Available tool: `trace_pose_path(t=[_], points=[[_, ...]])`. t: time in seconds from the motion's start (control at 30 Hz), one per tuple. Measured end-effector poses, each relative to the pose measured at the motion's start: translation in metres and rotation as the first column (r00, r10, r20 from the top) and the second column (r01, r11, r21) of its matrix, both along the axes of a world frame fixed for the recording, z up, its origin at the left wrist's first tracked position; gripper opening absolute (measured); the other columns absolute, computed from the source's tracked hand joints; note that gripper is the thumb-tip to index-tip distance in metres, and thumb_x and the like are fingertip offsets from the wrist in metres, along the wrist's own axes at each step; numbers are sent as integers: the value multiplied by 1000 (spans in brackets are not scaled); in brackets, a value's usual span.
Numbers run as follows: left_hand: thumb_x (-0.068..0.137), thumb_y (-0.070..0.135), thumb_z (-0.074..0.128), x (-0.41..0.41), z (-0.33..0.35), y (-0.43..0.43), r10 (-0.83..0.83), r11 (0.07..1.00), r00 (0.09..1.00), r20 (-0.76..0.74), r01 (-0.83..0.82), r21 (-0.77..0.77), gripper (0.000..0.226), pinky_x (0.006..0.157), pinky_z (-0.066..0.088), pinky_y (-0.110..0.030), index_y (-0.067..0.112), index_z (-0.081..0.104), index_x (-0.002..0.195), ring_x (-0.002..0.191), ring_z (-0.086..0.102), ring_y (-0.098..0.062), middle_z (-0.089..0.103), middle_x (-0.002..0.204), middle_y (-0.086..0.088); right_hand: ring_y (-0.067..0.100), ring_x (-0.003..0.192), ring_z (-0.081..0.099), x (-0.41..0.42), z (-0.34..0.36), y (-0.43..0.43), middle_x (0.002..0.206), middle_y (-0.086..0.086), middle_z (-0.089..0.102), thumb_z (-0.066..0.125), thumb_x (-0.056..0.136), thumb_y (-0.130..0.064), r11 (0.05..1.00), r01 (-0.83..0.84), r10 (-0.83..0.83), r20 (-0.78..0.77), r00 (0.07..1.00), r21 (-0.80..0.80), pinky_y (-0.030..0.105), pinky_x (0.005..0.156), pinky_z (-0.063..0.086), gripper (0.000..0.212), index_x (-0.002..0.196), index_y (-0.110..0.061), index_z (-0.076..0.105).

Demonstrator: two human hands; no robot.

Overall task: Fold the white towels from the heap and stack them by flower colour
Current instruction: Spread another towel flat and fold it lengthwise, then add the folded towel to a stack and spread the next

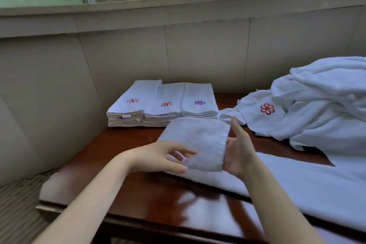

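Note:
A folded white towel (198, 138) hangs above the table between my hands, its flower hidden. My left hand (162, 156) holds its near left corner, thumb under and fingers curled over the edge. My right hand (237, 150) supports the right edge with fingers straight and upright. Behind stand three stacks of folded towels: two with red flowers (132, 101) (166, 104) and one with a purple flower (199, 102). The heap of unfolded towels (320, 101) lies at the right, a red flower showing on one.
The dark red wooden table (150, 194) stands against a pale panelled wall under a window. A large white towel (297, 184) lies spread over the table's right side. A striped floor covering (17, 204) lies beyond the table's left edge.

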State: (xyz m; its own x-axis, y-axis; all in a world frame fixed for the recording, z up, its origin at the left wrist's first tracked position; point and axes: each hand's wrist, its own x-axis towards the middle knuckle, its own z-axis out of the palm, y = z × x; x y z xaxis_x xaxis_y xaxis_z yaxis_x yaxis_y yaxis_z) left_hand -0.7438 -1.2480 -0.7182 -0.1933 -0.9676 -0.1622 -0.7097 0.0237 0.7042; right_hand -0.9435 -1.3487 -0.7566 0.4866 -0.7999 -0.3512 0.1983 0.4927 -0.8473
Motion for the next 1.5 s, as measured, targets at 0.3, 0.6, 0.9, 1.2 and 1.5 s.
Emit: trace_pose_path(t=[0.3, 0.6, 0.9, 1.2, 1.5], points=[[94, 33, 55, -34, 0, -6, 258, 953, 948, 184, -219, -207, 41, 96, 33, -20, 34, 46, 133, 118, 43, -4, 43, 135, 10, 25, 70, 53, -76, 28, 5, 70, 13, 55, 55, 80, -9, 750, 219, -522, -354, 776, -624, 31, 64, 38, 21, 80, 12, 60], [92, 48, 50, -132, -37, -76, 283, 954, 864, 417, -297, -32, 74, 110, 26, -38, 24, 14, 151, 137, 27, -36, 23, 152, -11, 20, 67, 41, -258, -4, 17, 67, 5, 41, 57, 84, -15, 831, 142, -549, -750, 369, -538, 32, 53, 26, 30, 59, -11, 40], [80, 57, 64, -133, -53, -87, 567, 803, 814, 123, -580, 135, 95, 103, 36, -40, -6, 29, 143, 128, 45, -37, 41, 145, -20, 29, 73, 62, -288, -23, 17, 81, 15, 63, 59, 93, -16, 821, 488, -567, -522, 637, -296, 31, 61, 45, 18, 87, 0, 63], [80, 54, 67, -116, -49, -82, 561, 798, 827, -34, -529, 287, 91, 103, 41, -42, -2, 34, 144, 117, 54, -38, 48, 140, -21, 35, 112, 54, -261, -21, 4, 124, 16, 55, 43, 99, -37, 832, -105, -555, -821, -131, -545, 35, 72, 38, 38, 122, -7, 46], [89, 34, 62, -114, -34, -77, 581, 799, 796, -169, -519, 305, 56, 56, 41, -27, -1, 51, 131, 70, 59, -21, 64, 101, -13, 33, 128, 34, -106, -8, 52, 139, 12, 39, 55, 86, -56, 413, -710, -577, -767, 279, -570, 45, 104, 30, 78, 145, -13, 28]])
